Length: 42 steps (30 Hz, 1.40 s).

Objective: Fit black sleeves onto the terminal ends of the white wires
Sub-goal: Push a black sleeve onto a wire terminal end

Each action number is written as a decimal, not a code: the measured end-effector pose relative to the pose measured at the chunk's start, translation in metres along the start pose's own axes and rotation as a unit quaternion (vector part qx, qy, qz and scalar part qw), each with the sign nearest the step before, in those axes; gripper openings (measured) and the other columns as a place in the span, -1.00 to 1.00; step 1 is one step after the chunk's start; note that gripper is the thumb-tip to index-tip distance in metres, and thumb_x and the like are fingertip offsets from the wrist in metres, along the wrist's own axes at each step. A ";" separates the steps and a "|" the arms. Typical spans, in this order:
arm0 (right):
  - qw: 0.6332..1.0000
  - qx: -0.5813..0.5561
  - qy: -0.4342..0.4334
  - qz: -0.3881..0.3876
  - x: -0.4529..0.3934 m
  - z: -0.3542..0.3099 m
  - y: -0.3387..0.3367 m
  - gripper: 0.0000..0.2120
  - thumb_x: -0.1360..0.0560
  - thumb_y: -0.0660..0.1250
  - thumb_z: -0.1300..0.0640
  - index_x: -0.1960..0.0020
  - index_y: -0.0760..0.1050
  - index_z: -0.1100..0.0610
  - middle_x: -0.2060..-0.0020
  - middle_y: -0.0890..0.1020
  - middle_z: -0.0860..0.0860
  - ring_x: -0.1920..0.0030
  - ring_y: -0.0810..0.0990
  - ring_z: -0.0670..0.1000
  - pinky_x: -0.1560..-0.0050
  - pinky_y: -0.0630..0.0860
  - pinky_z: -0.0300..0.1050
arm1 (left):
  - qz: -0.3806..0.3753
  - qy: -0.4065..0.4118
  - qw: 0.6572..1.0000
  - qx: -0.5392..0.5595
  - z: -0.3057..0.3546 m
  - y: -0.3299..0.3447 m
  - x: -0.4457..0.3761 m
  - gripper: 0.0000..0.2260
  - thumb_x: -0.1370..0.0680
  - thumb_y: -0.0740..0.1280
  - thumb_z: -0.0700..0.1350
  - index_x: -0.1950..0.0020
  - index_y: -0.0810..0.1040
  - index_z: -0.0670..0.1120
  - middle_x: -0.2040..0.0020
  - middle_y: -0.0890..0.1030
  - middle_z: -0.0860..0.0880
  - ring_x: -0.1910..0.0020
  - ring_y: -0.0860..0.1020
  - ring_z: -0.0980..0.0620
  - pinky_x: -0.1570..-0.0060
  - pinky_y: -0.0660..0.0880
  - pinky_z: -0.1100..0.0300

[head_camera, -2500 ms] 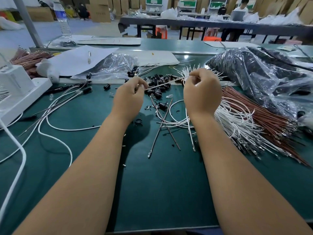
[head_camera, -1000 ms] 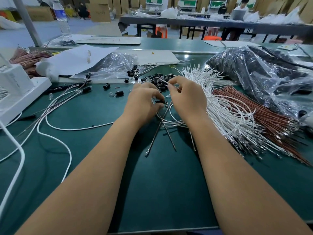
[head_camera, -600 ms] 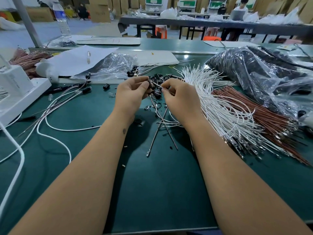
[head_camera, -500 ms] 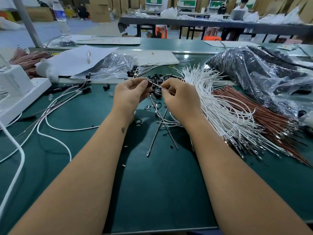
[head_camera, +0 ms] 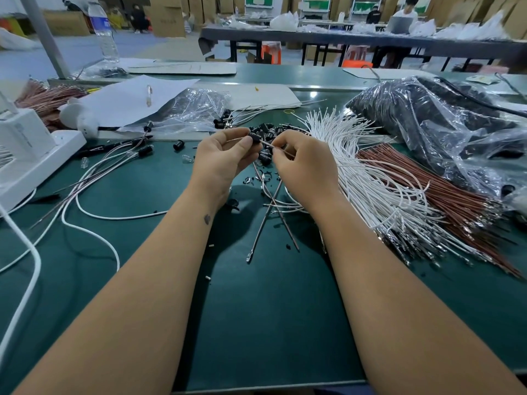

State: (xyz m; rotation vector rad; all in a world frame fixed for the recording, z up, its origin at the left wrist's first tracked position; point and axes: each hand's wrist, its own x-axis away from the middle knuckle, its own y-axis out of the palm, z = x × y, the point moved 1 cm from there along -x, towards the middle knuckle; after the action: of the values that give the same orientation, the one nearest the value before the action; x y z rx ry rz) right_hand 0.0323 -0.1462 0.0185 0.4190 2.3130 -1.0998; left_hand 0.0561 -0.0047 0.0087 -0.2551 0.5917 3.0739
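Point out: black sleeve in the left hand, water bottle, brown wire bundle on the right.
black sleeve (head_camera: 254, 137), head view, its body.
water bottle (head_camera: 103, 29), head view, label.
brown wire bundle (head_camera: 439, 189), head view, mid-length.

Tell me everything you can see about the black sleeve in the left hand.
The black sleeve is a small, dark, plastic-looking cylinder, pinched between the thumb and fingertips of the left hand above the green table. A thin wire, held by the right hand, meets its right end. Loose sleeves lie just behind it.
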 end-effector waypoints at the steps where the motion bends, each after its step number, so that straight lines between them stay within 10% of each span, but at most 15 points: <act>1: 1.000 -0.001 0.001 0.004 0.000 0.000 0.000 -0.90 -0.52 0.30 0.13 0.08 0.59 0.02 0.43 0.47 -0.14 0.36 0.47 -0.04 0.35 0.35 -0.20 | -0.005 -0.001 1.000 -0.005 -0.001 0.000 0.000 -0.91 -0.56 0.30 -0.33 0.01 0.54 -0.17 0.22 0.69 -0.03 0.18 0.68 0.05 0.13 0.58 0.26; 21: 0.997 -0.061 -0.031 -0.023 -0.001 0.004 0.001 -0.83 -0.49 0.33 0.29 -0.04 0.56 0.11 0.35 0.51 -0.06 0.38 0.41 -0.17 0.38 0.26 -0.40 | -0.052 0.011 0.985 -0.162 0.003 -0.002 0.003 -0.84 -0.47 0.40 -0.38 0.01 0.59 -0.17 0.16 0.62 -0.09 0.17 0.59 0.07 0.06 0.56 0.29; 30: 0.998 -0.051 -0.018 -0.041 -0.004 0.003 0.003 -0.84 -0.54 0.32 0.21 -0.09 0.59 0.18 0.05 0.66 0.05 0.02 0.60 0.02 -0.02 0.51 -0.10 | -0.039 0.086 0.971 -0.221 0.001 -0.001 0.003 -0.87 -0.50 0.41 -0.28 0.09 0.65 -0.05 0.18 0.68 -0.08 0.20 0.62 0.08 0.01 0.60 0.20; 42: 0.996 0.078 -0.041 -0.011 -0.004 0.005 -0.003 -0.88 -0.57 0.27 0.20 -0.08 0.53 0.12 0.12 0.63 0.01 0.15 0.53 0.02 0.15 0.40 -0.12 | 0.070 0.176 0.910 -0.369 0.001 -0.004 -0.002 -0.92 -0.58 0.30 -0.21 0.01 0.58 -0.08 0.23 0.56 0.11 0.29 0.49 0.21 0.27 0.42 0.42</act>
State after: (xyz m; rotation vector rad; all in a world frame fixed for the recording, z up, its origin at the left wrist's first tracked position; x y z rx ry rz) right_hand 0.0353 -0.1519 0.0201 0.3995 2.1735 -1.2909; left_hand 0.0576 -0.0003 0.0079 -0.8012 -0.6317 3.2481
